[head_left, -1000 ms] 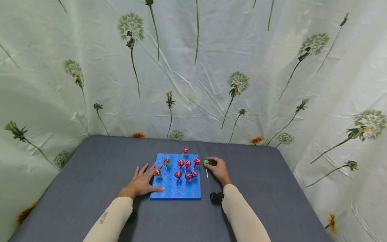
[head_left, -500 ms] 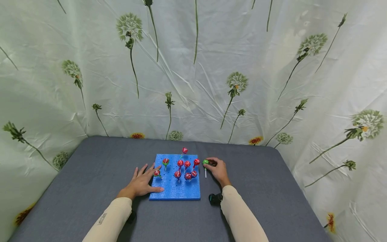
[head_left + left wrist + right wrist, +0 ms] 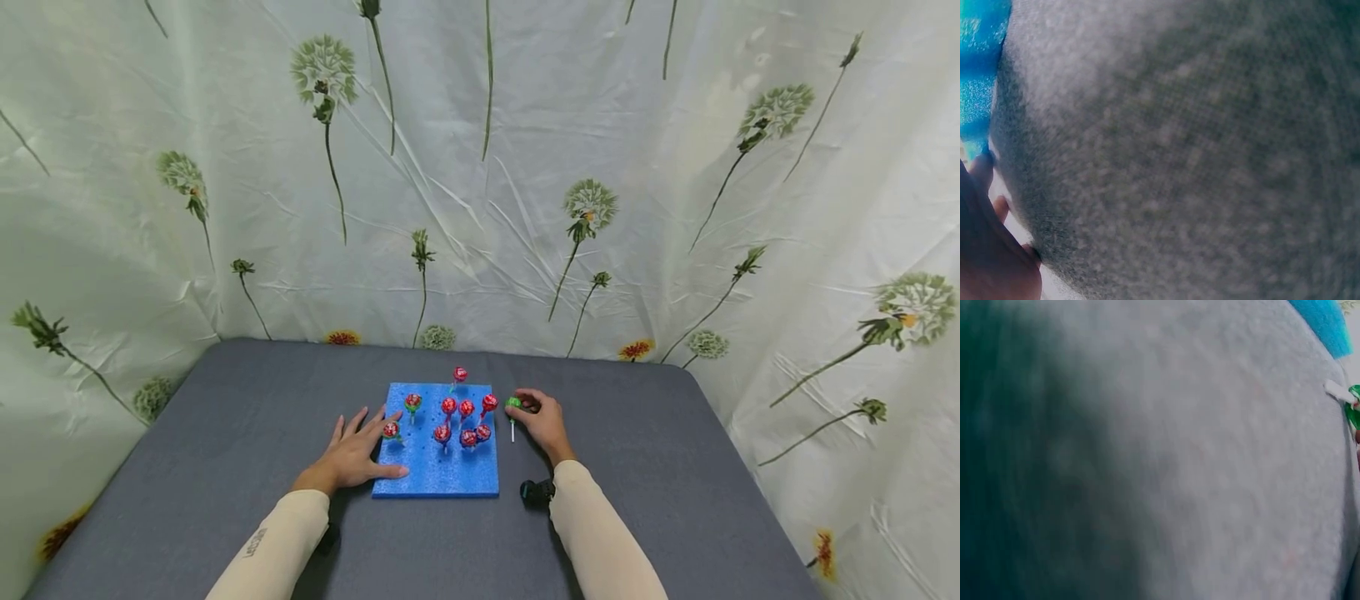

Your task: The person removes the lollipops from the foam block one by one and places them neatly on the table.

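Note:
Between thumb and fingers, my right hand point(image 3: 545, 423) pinches a green-wrapped lollipop point(image 3: 513, 403) just right of the blue foam board point(image 3: 435, 475). Its white stick point(image 3: 1336, 391) points down, and also shows at the edge of the right wrist view. My left hand point(image 3: 351, 455) lies with spread fingers over the board's left edge, thumb and fingertips on the blue surface. Close to those fingertips stands a red-and-green lollipop point(image 3: 392, 430). In the left wrist view, part of the left hand point(image 3: 997, 262) appears beside the board point(image 3: 979, 94).
Several more lollipops stand in the board, among them a red one point(image 3: 460, 374) at the back edge and a blue-and-red one point(image 3: 442, 434) near the middle. Small holes dot the board. Grey cloth point(image 3: 637, 467) covers the table, and a flowered curtain point(image 3: 480, 200) hangs behind.
Both hands, the green lollipop and the board keep practically the same places. The head view shifts only slightly.

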The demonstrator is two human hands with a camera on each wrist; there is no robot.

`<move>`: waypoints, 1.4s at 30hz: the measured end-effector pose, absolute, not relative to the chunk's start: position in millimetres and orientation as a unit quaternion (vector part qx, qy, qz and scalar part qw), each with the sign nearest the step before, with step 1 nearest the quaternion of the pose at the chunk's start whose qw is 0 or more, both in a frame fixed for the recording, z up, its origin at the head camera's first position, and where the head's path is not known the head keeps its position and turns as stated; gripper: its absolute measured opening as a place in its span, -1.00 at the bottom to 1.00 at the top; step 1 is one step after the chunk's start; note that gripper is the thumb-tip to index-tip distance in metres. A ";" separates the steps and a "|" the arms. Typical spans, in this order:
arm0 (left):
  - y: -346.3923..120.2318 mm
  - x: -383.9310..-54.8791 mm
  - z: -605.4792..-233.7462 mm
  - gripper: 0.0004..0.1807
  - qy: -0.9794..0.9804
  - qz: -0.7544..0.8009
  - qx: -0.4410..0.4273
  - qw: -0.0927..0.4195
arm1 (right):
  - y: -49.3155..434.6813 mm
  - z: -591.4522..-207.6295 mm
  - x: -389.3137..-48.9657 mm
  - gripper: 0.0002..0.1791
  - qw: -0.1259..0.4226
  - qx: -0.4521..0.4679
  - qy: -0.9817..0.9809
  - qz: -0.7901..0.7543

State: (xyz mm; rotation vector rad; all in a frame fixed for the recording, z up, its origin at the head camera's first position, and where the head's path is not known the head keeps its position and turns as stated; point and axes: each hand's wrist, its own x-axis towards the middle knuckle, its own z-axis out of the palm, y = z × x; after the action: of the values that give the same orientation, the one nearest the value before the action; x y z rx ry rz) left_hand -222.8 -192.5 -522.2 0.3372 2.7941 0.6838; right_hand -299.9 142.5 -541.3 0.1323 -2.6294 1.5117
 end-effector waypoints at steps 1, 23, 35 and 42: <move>-192.4 -222.6 -522.5 0.13 0.957 0.236 0.116 0.120 | 143.1 -540.4 -299.4 -0.59 0.049 0.043 -0.862 0.503; -196.6 -216.6 -529.3 0.16 0.961 0.227 0.115 0.107 | 133.7 -508.8 -274.7 -0.52 0.058 0.090 -0.806 0.582; -190.6 -216.4 -524.9 0.15 0.954 0.251 0.120 0.112 | 125.8 -500.3 -265.3 -0.58 0.022 0.123 -0.808 0.576; -191.2 -220.6 -526.3 0.17 0.951 0.269 0.118 0.097 | 116.0 -499.9 -267.1 -0.60 0.010 0.118 -0.800 0.589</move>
State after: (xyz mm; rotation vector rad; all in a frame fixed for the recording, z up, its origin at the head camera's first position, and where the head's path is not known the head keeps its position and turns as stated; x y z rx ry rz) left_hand -220.6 -191.2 -526.3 0.3496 2.8148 0.7976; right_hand -267.1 116.0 -499.9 0.3686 -2.4962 1.8385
